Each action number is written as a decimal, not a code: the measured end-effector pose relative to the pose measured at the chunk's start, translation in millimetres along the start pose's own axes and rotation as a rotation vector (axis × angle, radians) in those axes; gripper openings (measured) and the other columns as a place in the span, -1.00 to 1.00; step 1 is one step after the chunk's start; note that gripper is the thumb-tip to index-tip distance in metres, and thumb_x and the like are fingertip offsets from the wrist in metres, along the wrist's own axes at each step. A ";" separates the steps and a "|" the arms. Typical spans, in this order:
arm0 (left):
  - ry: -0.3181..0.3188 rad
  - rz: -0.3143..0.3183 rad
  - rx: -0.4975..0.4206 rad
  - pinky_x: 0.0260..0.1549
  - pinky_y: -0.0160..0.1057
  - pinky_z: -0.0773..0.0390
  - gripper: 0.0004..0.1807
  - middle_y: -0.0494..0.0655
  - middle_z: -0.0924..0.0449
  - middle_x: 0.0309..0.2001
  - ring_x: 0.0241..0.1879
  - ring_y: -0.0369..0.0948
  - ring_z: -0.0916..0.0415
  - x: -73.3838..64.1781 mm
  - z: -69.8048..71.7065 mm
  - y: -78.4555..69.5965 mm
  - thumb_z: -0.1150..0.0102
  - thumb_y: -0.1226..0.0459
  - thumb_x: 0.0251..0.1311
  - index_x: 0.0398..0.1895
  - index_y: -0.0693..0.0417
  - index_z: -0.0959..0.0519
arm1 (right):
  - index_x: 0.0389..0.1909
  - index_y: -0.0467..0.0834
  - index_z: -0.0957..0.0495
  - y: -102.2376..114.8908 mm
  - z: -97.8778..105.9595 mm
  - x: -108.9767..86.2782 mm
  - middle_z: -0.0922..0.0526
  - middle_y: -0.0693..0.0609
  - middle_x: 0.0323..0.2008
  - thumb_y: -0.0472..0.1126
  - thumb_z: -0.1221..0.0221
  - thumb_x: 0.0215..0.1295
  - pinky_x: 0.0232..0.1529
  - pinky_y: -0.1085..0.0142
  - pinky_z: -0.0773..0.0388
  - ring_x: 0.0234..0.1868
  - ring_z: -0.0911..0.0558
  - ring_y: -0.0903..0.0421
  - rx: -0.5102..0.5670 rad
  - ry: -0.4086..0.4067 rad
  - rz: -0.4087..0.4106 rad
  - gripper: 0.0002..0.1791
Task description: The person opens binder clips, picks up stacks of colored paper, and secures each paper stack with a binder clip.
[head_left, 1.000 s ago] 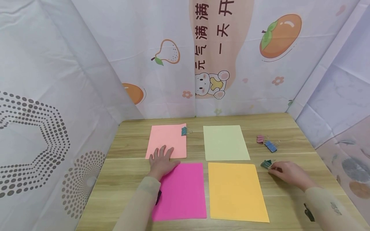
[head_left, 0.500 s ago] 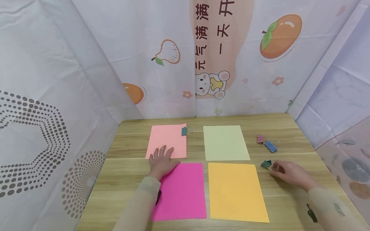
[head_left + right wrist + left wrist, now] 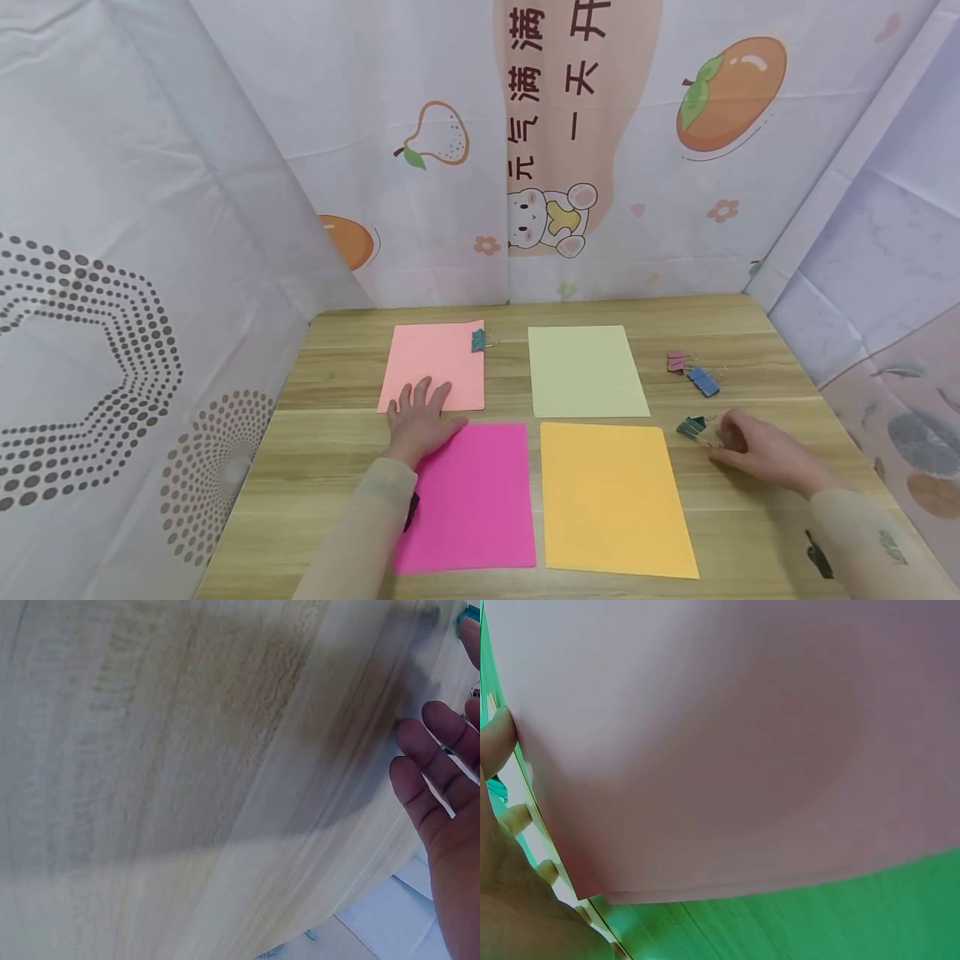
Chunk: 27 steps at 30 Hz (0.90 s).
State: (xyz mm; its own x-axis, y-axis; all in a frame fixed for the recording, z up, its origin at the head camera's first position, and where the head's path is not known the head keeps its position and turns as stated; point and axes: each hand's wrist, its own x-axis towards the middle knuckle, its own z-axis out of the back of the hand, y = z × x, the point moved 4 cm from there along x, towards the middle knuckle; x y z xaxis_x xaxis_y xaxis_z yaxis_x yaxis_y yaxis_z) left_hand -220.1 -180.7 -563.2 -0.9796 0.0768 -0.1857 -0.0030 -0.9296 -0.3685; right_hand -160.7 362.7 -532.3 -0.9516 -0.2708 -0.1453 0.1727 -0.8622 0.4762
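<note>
My left hand [image 3: 422, 425] lies with spread fingers over the near edge of the salmon-pink paper [image 3: 442, 358], its thumb at the top edge of the magenta paper [image 3: 480, 500]. A teal binder clip [image 3: 478, 340] sits at the salmon sheet's upper right edge. On the table, a dark green binder clip [image 3: 692, 427] lies right of the yellow-orange paper [image 3: 615, 500]. Thumb and fingertips of my right hand [image 3: 765, 452] are just beside its wire handles, the fingers loosely bent. In the right wrist view, several fingers [image 3: 424, 784] hang relaxed, with a bit of teal [image 3: 471, 613] at the thumb.
A pale green sheet [image 3: 585, 371] lies at the back middle. Right of it are a pink binder clip [image 3: 676, 361] and a blue binder clip [image 3: 703, 381]. Printed curtains [image 3: 405, 208] stand behind the wooden table [image 3: 300, 467] and at both sides.
My right hand has drawn back slightly to the right, letting go of the dark green binder clip's handles; the clip stays on the table. My left hand has not moved.
</note>
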 end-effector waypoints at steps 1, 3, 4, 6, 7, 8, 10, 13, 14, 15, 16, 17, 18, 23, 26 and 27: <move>-0.006 -0.002 0.000 0.39 0.47 0.24 -0.12 0.02 0.06 0.61 0.56 0.28 0.26 -0.3 0.8 -0.8 -0.18 -0.27 0.21 0.57 -0.28 -0.22 | -0.17 -0.20 -0.43 -0.9 0.6 -0.1 -0.54 0.03 -0.33 0.07 -0.43 0.21 -0.34 0.22 -0.53 -0.34 -0.50 0.14 0.002 0.002 -0.004 -0.50; -0.014 -0.007 0.000 0.38 0.48 0.23 -0.13 0.04 0.04 0.60 0.56 0.30 0.24 -1.4 1.8 -2.1 -0.19 -0.27 0.21 0.57 -0.27 -0.23 | -0.10 -0.26 -0.42 -2.7 2.0 -0.1 -0.58 -0.04 -0.28 0.08 -0.44 0.19 -0.28 0.11 -0.59 -0.28 -0.57 0.06 0.009 0.003 -0.011 -0.43; -0.018 -0.008 0.001 0.38 0.48 0.23 -0.13 0.04 0.04 0.60 0.55 0.30 0.24 -1.5 1.9 -2.2 -0.19 -0.26 0.22 0.57 -0.26 -0.23 | -0.07 -0.29 -0.41 -3.7 2.6 -0.1 -0.59 -0.08 -0.25 0.09 -0.44 0.19 -0.25 0.04 -0.61 -0.25 -0.59 0.01 0.010 0.003 -0.013 -0.39; -0.020 -0.008 0.003 0.38 0.48 0.24 -0.13 0.04 0.04 0.60 0.56 0.30 0.24 -1.3 1.6 -2.2 -0.18 -0.26 0.22 0.57 -0.26 -0.23 | 0.01 -0.35 -0.39 -5.1 3.0 -0.2 -0.61 -0.16 -0.20 0.09 -0.45 0.17 -0.18 -0.08 -0.63 -0.18 -0.63 -0.10 0.013 -0.001 -0.011 -0.31; -0.018 -0.008 0.003 0.38 0.48 0.24 -0.13 0.05 0.04 0.60 0.56 0.29 0.25 -1.3 1.6 -2.1 -0.18 -0.26 0.22 0.57 -0.25 -0.22 | 0.04 -0.37 -0.38 -5.5 2.9 -0.4 -0.61 -0.21 -0.17 0.09 -0.46 0.16 -0.15 -0.14 -0.62 -0.15 -0.64 -0.15 0.014 -0.004 -0.009 -0.28; -0.012 -0.005 0.006 0.39 0.47 0.25 -0.12 0.03 0.06 0.61 0.56 0.29 0.27 -1.1 1.0 -1.6 -0.17 -0.27 0.23 0.58 -0.27 -0.21 | 0.07 -0.38 -0.37 -5.8 2.8 -0.5 -0.61 -0.24 -0.15 0.08 -0.46 0.16 -0.12 -0.17 -0.61 -0.12 -0.64 -0.18 0.015 -0.005 -0.005 -0.25; -0.003 0.001 0.008 0.40 0.46 0.27 -0.12 0.02 0.08 0.61 0.57 0.27 0.29 0.0 0.0 -0.7 -0.16 -0.26 0.23 0.59 -0.28 -0.19 | 0.13 -0.41 -0.34 -6.1 2.4 -0.9 -0.60 -0.31 -0.11 0.08 -0.46 0.16 -0.08 -0.24 -0.58 -0.07 -0.63 -0.26 0.013 -0.008 0.005 -0.20; 0.005 0.003 0.004 0.39 0.46 0.26 -0.11 0.03 0.07 0.61 0.57 0.27 0.29 1.3 -0.1 0.1 -0.17 -0.27 0.22 0.59 -0.28 -0.20 | 0.18 -0.41 -0.32 -5.7 2.4 -1.5 -0.58 -0.37 -0.06 0.09 -0.46 0.17 -0.05 -0.28 -0.56 -0.04 -0.62 -0.32 0.007 -0.009 0.015 -0.16; 0.009 0.005 0.004 0.39 0.46 0.26 -0.10 0.03 0.08 0.61 0.57 0.27 0.29 1.9 -0.4 0.4 -0.18 -0.27 0.21 0.59 -0.28 -0.19 | 0.19 -0.42 -0.32 -5.3 2.4 -1.6 -0.57 -0.38 -0.05 0.09 -0.46 0.17 -0.05 -0.29 -0.56 -0.03 -0.61 -0.33 0.006 -0.008 0.017 -0.15; 0.008 0.005 0.002 0.39 0.47 0.25 -0.11 0.03 0.07 0.61 0.57 0.27 0.28 2.3 -0.6 0.9 -0.18 -0.27 0.22 0.59 -0.28 -0.20 | 0.20 -0.42 -0.31 -5.2 2.4 -1.6 -0.56 -0.40 -0.04 0.09 -0.46 0.17 -0.05 -0.30 -0.56 -0.03 -0.61 -0.35 0.003 -0.007 0.019 -0.14; 0.010 0.008 0.001 0.39 0.47 0.25 -0.11 0.02 0.07 0.61 0.57 0.27 0.28 2.7 -0.8 1.2 -0.17 -0.28 0.22 0.59 -0.28 -0.20 | 0.21 -0.43 -0.31 -4.9 2.5 -1.7 -0.55 -0.40 -0.03 0.09 -0.46 0.17 -0.05 -0.30 -0.56 -0.02 -0.61 -0.35 0.000 -0.006 0.020 -0.13; 0.011 0.010 0.001 0.39 0.47 0.25 -0.11 0.02 0.07 0.62 0.57 0.27 0.28 2.8 -1.0 1.5 -0.18 -0.28 0.21 0.59 -0.29 -0.20 | 0.22 -0.43 -0.31 -4.6 2.3 -1.8 -0.55 -0.40 -0.02 0.10 -0.46 0.17 -0.05 -0.30 -0.56 -0.01 -0.61 -0.35 -0.001 -0.006 0.021 -0.13; 0.017 0.013 0.000 0.40 0.46 0.26 -0.10 0.01 0.09 0.62 0.58 0.26 0.30 2.8 -1.6 1.7 -0.17 -0.29 0.21 0.59 -0.30 -0.19 | 0.23 -0.43 -0.30 -4.3 2.3 -1.8 -0.55 -0.40 -0.02 0.09 -0.46 0.17 -0.04 -0.30 -0.56 -0.01 -0.60 -0.35 0.000 -0.005 0.025 -0.12; -0.001 0.001 0.006 0.38 0.48 0.22 -0.11 0.04 0.06 0.61 0.56 0.28 0.26 1.2 -0.8 0.3 -0.18 -0.28 0.21 0.58 -0.27 -0.22 | 0.25 -0.44 -0.29 -3.2 2.5 -1.3 -0.56 -0.36 -0.01 0.07 -0.47 0.17 -0.05 -0.28 -0.57 -0.01 -0.60 -0.32 0.002 -0.004 0.043 -0.11; 0.001 0.002 0.006 0.39 0.47 0.23 -0.11 0.02 0.07 0.61 0.57 0.28 0.27 1.4 -1.6 0.7 -0.17 -0.28 0.22 0.59 -0.28 -0.20 | 0.26 -0.43 -0.30 -2.4 1.7 -1.0 -0.56 -0.34 -0.01 0.08 -0.47 0.16 -0.04 -0.27 -0.57 0.00 -0.61 -0.30 -0.007 -0.005 0.050 -0.11; -0.001 0.001 0.003 0.39 0.47 0.23 -0.11 0.03 0.07 0.61 0.57 0.28 0.27 1.3 -1.5 0.7 -0.17 -0.27 0.22 0.59 -0.27 -0.21 | 0.27 -0.42 -0.31 -1.9 1.5 -0.8 -0.56 -0.33 -0.01 0.08 -0.47 0.16 -0.03 -0.27 -0.57 0.00 -0.61 -0.30 -0.011 -0.008 0.053 -0.11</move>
State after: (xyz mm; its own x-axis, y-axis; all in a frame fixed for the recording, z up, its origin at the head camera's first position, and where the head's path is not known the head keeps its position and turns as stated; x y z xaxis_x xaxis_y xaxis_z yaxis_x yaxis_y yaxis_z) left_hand -221.2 -180.7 -565.1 -0.9799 0.0758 -0.1846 -0.0032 -0.9309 -0.3652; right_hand -160.7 365.2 -531.9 -0.9429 -0.3130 -0.1136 0.2256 -0.8513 0.4736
